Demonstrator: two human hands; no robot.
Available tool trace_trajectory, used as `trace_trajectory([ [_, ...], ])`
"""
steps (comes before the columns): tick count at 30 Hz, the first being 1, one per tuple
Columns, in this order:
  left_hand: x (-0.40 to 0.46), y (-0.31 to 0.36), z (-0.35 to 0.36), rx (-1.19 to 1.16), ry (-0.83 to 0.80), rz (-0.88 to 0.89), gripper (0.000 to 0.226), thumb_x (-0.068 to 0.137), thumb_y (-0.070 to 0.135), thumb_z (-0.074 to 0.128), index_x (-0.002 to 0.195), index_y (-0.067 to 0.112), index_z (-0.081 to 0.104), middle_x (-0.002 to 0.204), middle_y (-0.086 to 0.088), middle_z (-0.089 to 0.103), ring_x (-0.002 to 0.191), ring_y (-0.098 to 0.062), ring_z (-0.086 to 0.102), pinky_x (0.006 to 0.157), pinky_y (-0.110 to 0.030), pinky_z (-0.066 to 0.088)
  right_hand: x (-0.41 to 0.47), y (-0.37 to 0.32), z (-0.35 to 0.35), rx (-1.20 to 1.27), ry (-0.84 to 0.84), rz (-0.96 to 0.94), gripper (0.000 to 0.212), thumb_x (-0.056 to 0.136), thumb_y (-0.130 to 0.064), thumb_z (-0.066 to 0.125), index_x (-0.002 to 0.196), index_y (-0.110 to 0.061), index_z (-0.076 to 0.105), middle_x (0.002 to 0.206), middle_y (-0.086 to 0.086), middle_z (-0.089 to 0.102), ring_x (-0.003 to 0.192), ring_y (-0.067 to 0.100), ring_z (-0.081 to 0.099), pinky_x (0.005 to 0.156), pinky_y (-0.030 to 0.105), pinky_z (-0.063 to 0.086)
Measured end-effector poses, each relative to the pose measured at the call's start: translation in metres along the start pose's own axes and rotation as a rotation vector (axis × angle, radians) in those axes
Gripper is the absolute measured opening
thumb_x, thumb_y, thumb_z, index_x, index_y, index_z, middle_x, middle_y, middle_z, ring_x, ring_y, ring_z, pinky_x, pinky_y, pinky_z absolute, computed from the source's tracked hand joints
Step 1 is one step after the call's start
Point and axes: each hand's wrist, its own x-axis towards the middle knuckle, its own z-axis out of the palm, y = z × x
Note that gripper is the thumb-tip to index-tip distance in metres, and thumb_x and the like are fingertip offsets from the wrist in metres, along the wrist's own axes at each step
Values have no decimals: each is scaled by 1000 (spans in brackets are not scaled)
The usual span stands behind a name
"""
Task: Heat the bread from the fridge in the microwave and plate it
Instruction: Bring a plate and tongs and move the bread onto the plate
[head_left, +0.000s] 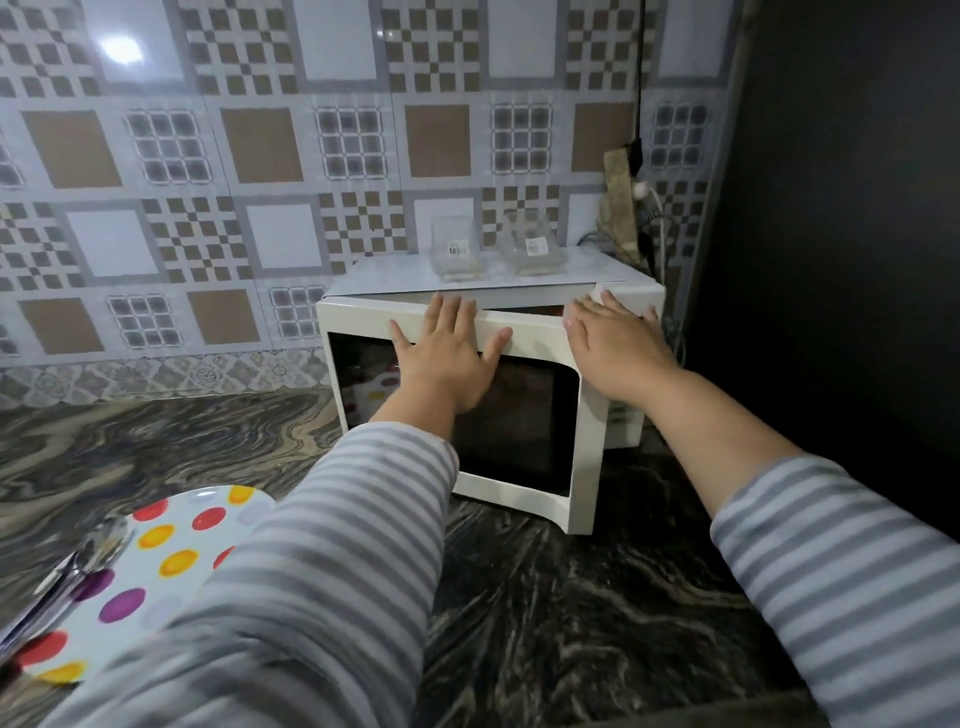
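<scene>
Both hands reach forward to the white box-shaped microwave oven (488, 395) at the middle right of the frame. Left hand (447, 353) lies flat, fingers spread and straight, pressed against the top band of the white-framed microwave door (519, 431), which stands slightly ajar, swung out on its right edge. Right hand (608, 338) lies with fingers straight and relaxed over the upper right corner of the oven, fingertips on the top edge; it grips nothing. Both arms wear grey-and-white striped sleeves (322, 561).

Through the dark glass window, the bread cannot be made out; only a faint reflection of coloured dots shows at the window's left side. Two clear plastic containers with barcode labels (457, 249) stand on the oven's top, toward the rear. At the lower left of the frame, a white plate with red, yellow and purple dots (156, 571) rests on the dark marbled stone counter (571, 623), with metal cutlery (78, 566) lying across its left rim. Patterned brown-and-grey wall tiles (260, 145) fill the upper frame.
</scene>
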Motion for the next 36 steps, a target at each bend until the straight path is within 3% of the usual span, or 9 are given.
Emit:
trace_trajectory([
  [7,-39,-36,-24,-68,-26,121,67,97,58,12,153,21,11,162,5,5,149,-12,-5,118,-54,1,-69,-66,-14,-111,-2,79,57,102,-39,11,152,-14,20,161,1,17,149,17,5,117,53,-2],
  [14,-67,-76,-49,-211,-76,170,58,101,49,10,153,23,19,161,8,11,148,-9,-1,118,-52,-2,-117,-144,-30,-229,-89,141,60,102,-40,13,152,-7,17,160,8,18,148,21,8,118,53,-4],
  [23,-95,-112,-72,-183,-135,157,55,102,47,9,153,28,16,161,11,7,148,-9,1,118,-47,-7,-142,-217,-29,-226,-158,175,60,102,-38,17,152,-5,10,160,13,11,149,26,4,119,53,-1],
  [32,-110,-126,-83,-133,-166,121,54,102,47,10,153,32,14,161,11,8,149,-11,5,118,-52,-1,-152,-239,-31,-225,-136,115,59,103,-38,15,152,-5,12,160,15,14,148,28,8,116,56,-1],
  [36,-129,-141,-85,-136,-117,101,49,103,41,25,151,30,21,159,6,21,147,-16,17,118,-54,6,-155,-250,-31,-274,-130,-3,58,98,-25,35,150,-4,19,157,19,18,144,36,18,119,51,9],
])
